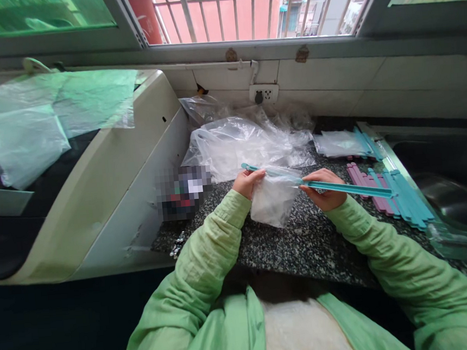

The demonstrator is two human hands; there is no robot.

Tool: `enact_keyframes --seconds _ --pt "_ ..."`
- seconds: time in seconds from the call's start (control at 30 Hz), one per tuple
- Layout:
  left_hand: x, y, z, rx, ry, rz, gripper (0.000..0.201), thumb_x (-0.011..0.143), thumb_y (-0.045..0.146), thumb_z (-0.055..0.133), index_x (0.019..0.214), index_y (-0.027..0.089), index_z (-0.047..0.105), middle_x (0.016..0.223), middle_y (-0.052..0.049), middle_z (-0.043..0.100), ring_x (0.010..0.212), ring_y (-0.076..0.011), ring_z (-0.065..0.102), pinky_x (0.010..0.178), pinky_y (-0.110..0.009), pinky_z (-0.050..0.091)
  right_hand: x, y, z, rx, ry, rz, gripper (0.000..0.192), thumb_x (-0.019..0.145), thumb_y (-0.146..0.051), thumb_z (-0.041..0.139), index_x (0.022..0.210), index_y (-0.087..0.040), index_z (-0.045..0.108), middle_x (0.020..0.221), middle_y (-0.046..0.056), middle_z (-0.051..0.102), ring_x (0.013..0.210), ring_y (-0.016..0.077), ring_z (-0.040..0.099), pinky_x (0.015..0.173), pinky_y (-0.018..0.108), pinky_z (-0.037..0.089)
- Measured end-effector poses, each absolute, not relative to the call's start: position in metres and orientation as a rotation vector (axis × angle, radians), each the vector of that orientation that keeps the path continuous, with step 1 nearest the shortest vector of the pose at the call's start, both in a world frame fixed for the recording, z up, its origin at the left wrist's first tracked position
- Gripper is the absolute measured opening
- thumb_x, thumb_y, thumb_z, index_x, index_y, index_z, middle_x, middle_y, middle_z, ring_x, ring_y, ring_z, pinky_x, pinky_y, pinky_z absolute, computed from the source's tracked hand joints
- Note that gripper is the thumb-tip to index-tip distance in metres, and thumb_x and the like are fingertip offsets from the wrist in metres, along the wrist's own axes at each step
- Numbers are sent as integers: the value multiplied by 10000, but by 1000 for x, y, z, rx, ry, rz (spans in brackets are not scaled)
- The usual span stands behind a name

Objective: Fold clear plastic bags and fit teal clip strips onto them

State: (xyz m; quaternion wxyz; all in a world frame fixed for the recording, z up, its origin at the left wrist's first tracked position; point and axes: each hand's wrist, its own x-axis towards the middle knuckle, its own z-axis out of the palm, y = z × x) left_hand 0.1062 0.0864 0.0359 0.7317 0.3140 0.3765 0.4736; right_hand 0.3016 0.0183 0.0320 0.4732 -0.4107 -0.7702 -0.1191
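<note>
Head view: left hand [247, 182] pinched around small plastic bag [274, 198] top, right hand [321, 189] gripped teal sealing stick [343, 188] slid partway across bag mouth, above granite counter [289, 246]. Looked about half clipped. Plenty more sticks [394, 196] piled by sink [456, 193], loose bags [247, 144] waiting behind.

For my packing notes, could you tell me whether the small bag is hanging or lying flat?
Hanging: the small bag droops below the teal sealing stick, above the counter.

Barred window [243, 8] above a tiled wall [331, 76] with socket [264, 93]. Speckled granite bench [289, 246]; steel sink [456, 199] at right. Daylight illumination.
</note>
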Motion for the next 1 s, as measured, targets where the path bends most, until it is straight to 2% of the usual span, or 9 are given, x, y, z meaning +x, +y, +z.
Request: enact_keyframes --seconds 0.3,1.0 --pt "103 86 41 664 815 1131 196 467 155 758 486 121 565 454 46 544 450 -50 479 528 -204 378 310 17 44 -1031 -1921 -474 126 714 -285 626 790 -189 596 696 38 671 629 164 612 597 296 490" --pt "106 87 31 782 810 1120 245 399 238 789 473 126 584 479 26 563 463 -50 469 480 -199 360 305 8 50 -992 -1906 -602 132 701 -250 651 806 -207 585 734 27 648 656 145 579 599 284 488"
